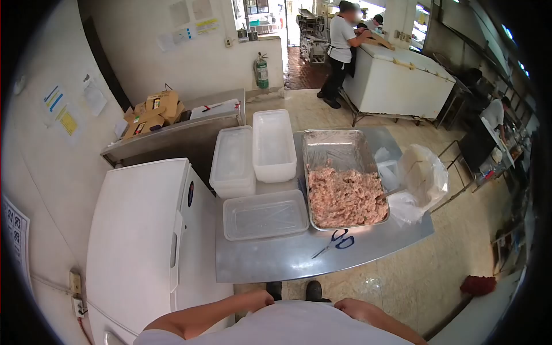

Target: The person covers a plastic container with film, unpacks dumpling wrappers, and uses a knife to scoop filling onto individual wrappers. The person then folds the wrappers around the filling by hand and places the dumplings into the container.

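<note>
My left hand (pixel 257 299) is at my waist against the pale shirt (pixel 296 322), its fingers mostly hidden. On the other side of my waist, my right hand (pixel 352 309) rests against the shirt too, fingers turned out of sight. Neither hand touches the metal table (pixel 270 264) in front of me. Closest to them on it lie scissors with dark blue handles (pixel 343 242), blades pointing to the lower left. Behind the scissors is a deep metal tray (pixel 333 138), its near part filled with chopped raw meat mixture (pixel 347 196).
Left of the tray are a lidded plastic container (pixel 265 215), stacked containers (pixel 232 158) and an uncovered-looking container (pixel 274 141). A plastic bag (pixel 422 181) sits at the table's right. A white freezer (pixel 138 230) borders the left. A person (pixel 340 52) stands at the far chest freezer (pixel 397 80).
</note>
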Motion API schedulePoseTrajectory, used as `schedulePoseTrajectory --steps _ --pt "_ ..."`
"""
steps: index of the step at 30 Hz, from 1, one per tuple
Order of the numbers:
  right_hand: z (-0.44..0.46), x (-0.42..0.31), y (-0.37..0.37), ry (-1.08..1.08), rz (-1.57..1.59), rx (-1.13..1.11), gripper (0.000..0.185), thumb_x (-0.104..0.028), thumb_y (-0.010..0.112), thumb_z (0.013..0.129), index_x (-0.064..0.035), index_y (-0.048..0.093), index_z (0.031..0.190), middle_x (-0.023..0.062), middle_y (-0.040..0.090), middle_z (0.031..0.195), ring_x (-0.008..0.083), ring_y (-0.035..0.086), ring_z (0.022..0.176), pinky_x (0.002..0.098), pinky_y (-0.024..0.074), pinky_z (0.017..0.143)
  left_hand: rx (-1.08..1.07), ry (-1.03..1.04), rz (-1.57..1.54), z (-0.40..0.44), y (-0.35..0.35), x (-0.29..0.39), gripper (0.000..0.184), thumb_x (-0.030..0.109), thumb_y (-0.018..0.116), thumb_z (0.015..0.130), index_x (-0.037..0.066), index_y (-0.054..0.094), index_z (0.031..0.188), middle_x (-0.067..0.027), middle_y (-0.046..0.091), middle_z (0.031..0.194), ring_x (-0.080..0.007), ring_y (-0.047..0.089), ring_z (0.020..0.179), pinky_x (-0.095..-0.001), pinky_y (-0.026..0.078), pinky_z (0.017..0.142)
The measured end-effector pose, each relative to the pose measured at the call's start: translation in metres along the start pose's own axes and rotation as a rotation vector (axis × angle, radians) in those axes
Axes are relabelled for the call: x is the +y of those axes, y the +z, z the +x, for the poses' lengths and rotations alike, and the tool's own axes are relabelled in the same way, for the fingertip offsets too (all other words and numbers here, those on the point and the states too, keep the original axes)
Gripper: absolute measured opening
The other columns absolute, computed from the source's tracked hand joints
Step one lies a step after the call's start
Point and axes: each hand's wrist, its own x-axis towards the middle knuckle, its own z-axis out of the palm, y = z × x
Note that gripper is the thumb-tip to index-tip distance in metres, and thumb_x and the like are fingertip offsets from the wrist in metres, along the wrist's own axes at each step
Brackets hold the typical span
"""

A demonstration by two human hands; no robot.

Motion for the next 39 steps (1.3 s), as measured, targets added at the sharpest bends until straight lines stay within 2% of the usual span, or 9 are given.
schedulePoseTrajectory --steps 3,9,12,15,21,24,31,37,39 --pt "-0.008 -0.02 0.022 0.004 -0.098 0.207 0.027 -0.023 0.073 0.089 -0.0034 0.075 0.106 0.0162 0.077 0.095 0.0287 0.073 0.086 0.0391 0.0568 0.077 0.114 -0.02 -0.065 -0.028 -0.011 0.007 0.034 0.027 0.075 0.091 0.004 0.075 0.116 -0.016 0.077 0.107 -0.031 0.073 0.096 -0.0413 0.057 0.086" --pt "0.02 -0.055 0.007 -0.052 0.147 0.545 0.03 -0.026 0.075 0.089 -0.0006 0.074 0.104 0.0132 0.075 0.091 0.0235 0.072 0.082 0.0361 0.0563 0.077 1.139 0.315 0.309 -0.018 -0.108 0.047 0.032 0.025 0.076 0.085 0.007 0.073 0.112 -0.019 0.07 0.117 -0.0378 0.065 0.112 -0.0441 0.052 0.1" --pt "0.034 -0.121 -0.021 -0.093 0.089 0.719 0.026 -0.024 0.074 0.09 -0.0013 0.075 0.102 0.0156 0.076 0.091 0.0271 0.072 0.084 0.0383 0.0567 0.078 1.37 0.391 0.539 0.031 -0.141 0.029 0.023 0.023 0.075 0.085 0.007 0.074 0.101 -0.0191 0.07 0.099 -0.0384 0.066 0.096 -0.0483 0.05 0.095" --pt "0.05 -0.144 -0.032 -0.153 0.2 0.768 0.026 -0.023 0.074 0.091 -0.0007 0.075 0.103 0.0163 0.076 0.092 0.0267 0.073 0.086 0.0378 0.0569 0.079 1.038 0.279 0.411 0.055 -0.149 -0.01 0.02 0.022 0.073 0.087 0.008 0.074 0.101 -0.0162 0.07 0.094 -0.0376 0.065 0.093 -0.0487 0.051 0.089" --pt "0.054 -0.107 -0.033 -0.199 0.339 0.877 0.025 -0.022 0.071 0.094 0.0 0.074 0.105 0.0164 0.076 0.091 0.0243 0.073 0.083 0.0366 0.0578 0.079 1.014 0.219 0.339 0.026 -0.107 -0.004 0.015 0.023 0.073 0.086 0.01 0.079 0.091 -0.0099 0.071 0.088 -0.0332 0.066 0.089 -0.0466 0.053 0.081" --pt "0.043 -0.093 -0.051 -0.168 0.359 0.973 0.023 -0.021 0.072 0.095 0.0017 0.075 0.099 0.0134 0.074 0.083 0.0188 0.067 0.074 0.0343 0.0542 0.07 0.96 0.18 0.345 0.005 -0.099 0.014 0.019 0.024 0.078 0.083 0.01 0.079 0.096 -0.0128 0.072 0.096 -0.0341 0.066 0.094 -0.0445 0.054 0.085" --pt "-0.007 -0.009 -0.156 -0.064 0.356 1.27 0.028 -0.024 0.07 0.097 0.0038 0.074 0.092 0.0077 0.066 0.067 0.0145 0.06 0.062 0.0342 0.0494 0.061 0.968 0.181 0.213 0.023 -0.108 0.129 0.029 0.025 0.082 0.082 0.007 0.078 0.105 -0.017 0.073 0.112 -0.0362 0.067 0.107 -0.0449 0.053 0.094" --pt "-0.04 0.065 -0.313 -0.343 0.424 1.488 0.028 -0.02 0.065 0.101 0.0061 0.074 0.103 0.0074 0.073 0.083 0.0138 0.064 0.077 0.0308 0.052 0.072 0.901 0.271 0.071 0.098 -0.098 0.239 0.027 0.023 0.079 0.088 0.006 0.077 0.108 -0.016 0.074 0.11 -0.0369 0.068 0.104 -0.044 0.054 0.092" --pt "-0.031 0.069 -0.366 -0.42 0.432 1.494 0.026 -0.02 0.065 0.1 0.0041 0.074 0.105 0.015 0.073 0.085 0.0178 0.066 0.077 0.0327 0.0528 0.073 0.871 0.289 0.014 0.12 -0.085 0.265 0.026 0.023 0.078 0.089 0.006 0.077 0.109 -0.0155 0.074 0.109 -0.0364 0.069 0.104 -0.043 0.055 0.091"
